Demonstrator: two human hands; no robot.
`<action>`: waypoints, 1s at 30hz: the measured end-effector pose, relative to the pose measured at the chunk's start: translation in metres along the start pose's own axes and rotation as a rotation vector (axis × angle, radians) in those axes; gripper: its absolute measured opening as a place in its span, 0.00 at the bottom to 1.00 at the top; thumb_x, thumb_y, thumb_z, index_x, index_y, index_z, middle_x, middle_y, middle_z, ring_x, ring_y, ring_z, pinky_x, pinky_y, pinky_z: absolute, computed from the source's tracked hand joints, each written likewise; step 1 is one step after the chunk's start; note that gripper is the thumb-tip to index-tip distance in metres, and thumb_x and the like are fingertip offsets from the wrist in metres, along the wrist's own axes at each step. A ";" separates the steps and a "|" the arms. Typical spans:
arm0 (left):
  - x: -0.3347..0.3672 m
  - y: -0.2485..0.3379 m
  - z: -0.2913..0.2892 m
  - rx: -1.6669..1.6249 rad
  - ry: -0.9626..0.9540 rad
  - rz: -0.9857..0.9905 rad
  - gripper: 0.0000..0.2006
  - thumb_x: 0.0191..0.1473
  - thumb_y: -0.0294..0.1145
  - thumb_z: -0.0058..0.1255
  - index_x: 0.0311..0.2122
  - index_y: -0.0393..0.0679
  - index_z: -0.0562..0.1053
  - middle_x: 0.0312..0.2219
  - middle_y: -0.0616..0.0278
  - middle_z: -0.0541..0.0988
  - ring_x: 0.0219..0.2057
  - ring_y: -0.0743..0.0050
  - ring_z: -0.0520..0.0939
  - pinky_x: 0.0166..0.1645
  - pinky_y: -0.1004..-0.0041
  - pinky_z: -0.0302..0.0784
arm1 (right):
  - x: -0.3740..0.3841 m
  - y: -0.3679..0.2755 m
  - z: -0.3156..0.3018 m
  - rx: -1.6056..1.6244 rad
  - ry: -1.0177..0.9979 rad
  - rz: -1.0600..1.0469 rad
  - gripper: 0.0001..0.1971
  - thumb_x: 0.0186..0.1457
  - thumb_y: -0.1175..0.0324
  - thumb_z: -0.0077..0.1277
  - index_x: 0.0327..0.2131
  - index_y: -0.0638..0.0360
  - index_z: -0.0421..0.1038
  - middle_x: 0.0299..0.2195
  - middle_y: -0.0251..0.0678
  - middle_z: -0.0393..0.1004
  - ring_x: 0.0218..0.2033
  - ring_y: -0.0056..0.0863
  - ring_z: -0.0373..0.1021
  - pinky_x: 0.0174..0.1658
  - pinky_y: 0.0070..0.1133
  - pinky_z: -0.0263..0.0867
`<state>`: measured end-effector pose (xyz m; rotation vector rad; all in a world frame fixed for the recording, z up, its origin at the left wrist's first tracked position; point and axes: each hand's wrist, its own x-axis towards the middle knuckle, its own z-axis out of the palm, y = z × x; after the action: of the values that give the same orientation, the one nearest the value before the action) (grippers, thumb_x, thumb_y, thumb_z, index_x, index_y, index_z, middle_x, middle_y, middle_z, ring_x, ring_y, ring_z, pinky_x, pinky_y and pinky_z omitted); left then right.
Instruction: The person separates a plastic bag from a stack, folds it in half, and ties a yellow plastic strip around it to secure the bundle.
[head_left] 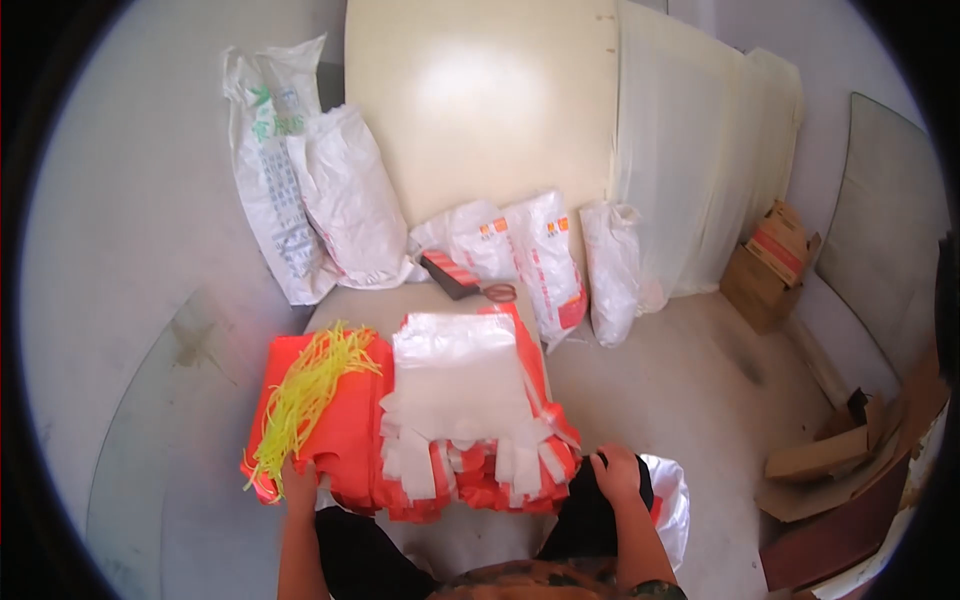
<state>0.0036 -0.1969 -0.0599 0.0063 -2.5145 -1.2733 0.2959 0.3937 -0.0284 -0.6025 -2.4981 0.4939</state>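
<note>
In front of me lies a stack of white and red plastic vest bags (460,390), their handle ends toward me. Left of it is a pile of folded red bags (345,420), with a loose bundle of yellow-green strips (310,395) across its top. My left hand (299,482) is at the near edge of the red pile, beside the lower ends of the strips; its fingers are mostly hidden. Over my right knee rests my right hand (618,474), fingers laid out and holding nothing, just right of the white and red stack.
Scissors (499,292) and a dark, red-striped object (452,275) lie behind the stacks. Filled white sacks (350,200) lean at the back left, with smaller white sacks (545,260) right of them. Cardboard boxes (765,270) stand at the right, and flattened cardboard (820,460) lies nearer.
</note>
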 end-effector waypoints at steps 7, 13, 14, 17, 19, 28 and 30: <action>-0.071 0.029 -0.002 0.276 0.215 0.181 0.34 0.52 0.30 0.62 0.63 0.33 0.63 0.62 0.32 0.63 0.63 0.29 0.64 0.69 0.49 0.60 | -0.006 0.004 -0.012 0.019 0.086 -0.065 0.13 0.56 0.59 0.58 0.36 0.60 0.79 0.37 0.44 0.81 0.42 0.49 0.76 0.49 0.39 0.70; -0.064 0.022 0.009 0.308 0.212 0.062 0.35 0.51 0.30 0.63 0.63 0.33 0.63 0.61 0.35 0.64 0.63 0.32 0.65 0.67 0.50 0.62 | -0.009 0.009 -0.010 0.055 0.058 -0.030 0.14 0.55 0.58 0.60 0.36 0.58 0.81 0.38 0.46 0.81 0.42 0.48 0.76 0.50 0.38 0.70; -0.063 0.025 0.013 0.302 0.215 0.072 0.33 0.51 0.32 0.63 0.61 0.32 0.65 0.60 0.35 0.66 0.62 0.32 0.67 0.67 0.51 0.63 | -0.009 0.011 -0.010 0.066 0.054 -0.036 0.14 0.54 0.58 0.60 0.36 0.58 0.81 0.38 0.45 0.81 0.42 0.48 0.76 0.50 0.38 0.70; -0.061 0.019 0.015 0.350 0.255 0.196 0.28 0.50 0.34 0.63 0.55 0.34 0.71 0.55 0.36 0.71 0.57 0.32 0.71 0.63 0.51 0.68 | -0.007 0.003 -0.012 0.066 0.018 -0.041 0.14 0.54 0.57 0.60 0.36 0.58 0.81 0.37 0.45 0.82 0.42 0.48 0.76 0.50 0.38 0.70; -0.060 0.016 0.021 0.357 0.233 0.226 0.24 0.49 0.35 0.63 0.51 0.36 0.73 0.52 0.38 0.74 0.54 0.34 0.73 0.60 0.50 0.70 | -0.006 0.006 -0.010 0.054 -0.003 -0.052 0.14 0.53 0.58 0.61 0.35 0.58 0.81 0.36 0.44 0.82 0.41 0.48 0.76 0.50 0.38 0.70; -0.063 0.012 0.024 0.375 0.240 0.388 0.12 0.42 0.34 0.66 0.33 0.43 0.81 0.36 0.52 0.80 0.41 0.46 0.81 0.47 0.53 0.77 | 0.005 -0.009 -0.010 0.064 -0.048 -0.124 0.11 0.52 0.59 0.60 0.31 0.55 0.80 0.30 0.45 0.80 0.37 0.50 0.76 0.44 0.41 0.70; -0.062 0.015 0.023 0.397 0.220 0.368 0.11 0.41 0.34 0.66 0.32 0.43 0.81 0.35 0.53 0.81 0.40 0.47 0.81 0.46 0.54 0.78 | 0.008 -0.015 -0.011 0.069 -0.057 -0.098 0.11 0.52 0.59 0.59 0.32 0.55 0.81 0.31 0.45 0.80 0.37 0.50 0.76 0.44 0.41 0.70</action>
<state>0.0584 -0.1612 -0.0784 -0.2037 -2.3888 -0.5893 0.2912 0.3878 -0.0099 -0.4424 -2.5383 0.5642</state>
